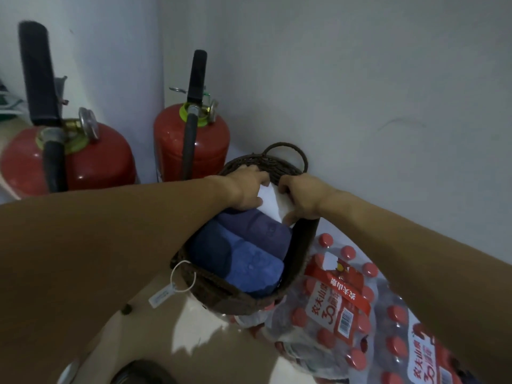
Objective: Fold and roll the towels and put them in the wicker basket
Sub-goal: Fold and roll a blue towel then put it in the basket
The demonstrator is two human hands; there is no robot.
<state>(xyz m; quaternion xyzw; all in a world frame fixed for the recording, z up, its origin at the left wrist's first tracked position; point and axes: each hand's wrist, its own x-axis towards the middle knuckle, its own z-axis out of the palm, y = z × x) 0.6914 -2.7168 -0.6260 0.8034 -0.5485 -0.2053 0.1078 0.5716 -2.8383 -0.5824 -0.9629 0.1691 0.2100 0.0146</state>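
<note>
A dark brown wicker basket (243, 302) stands by the wall in the corner, with a loop handle at its far end. Inside lie rolled towels: a purple one (266, 231), a dark blue one (210, 245) and a lighter blue one (255, 270). A white rolled towel (273, 202) sits at the basket's far end. My left hand (246, 187) and my right hand (302, 199) both grip this white towel, one on each side, over the basket's far rim.
Two red fire extinguishers (191, 142) (69, 159) stand left of the basket against the wall. Shrink-wrapped packs of red-capped water bottles (346, 306) lie to the right. A white tag (162, 296) hangs from the basket's near rim. Tiled floor lies below.
</note>
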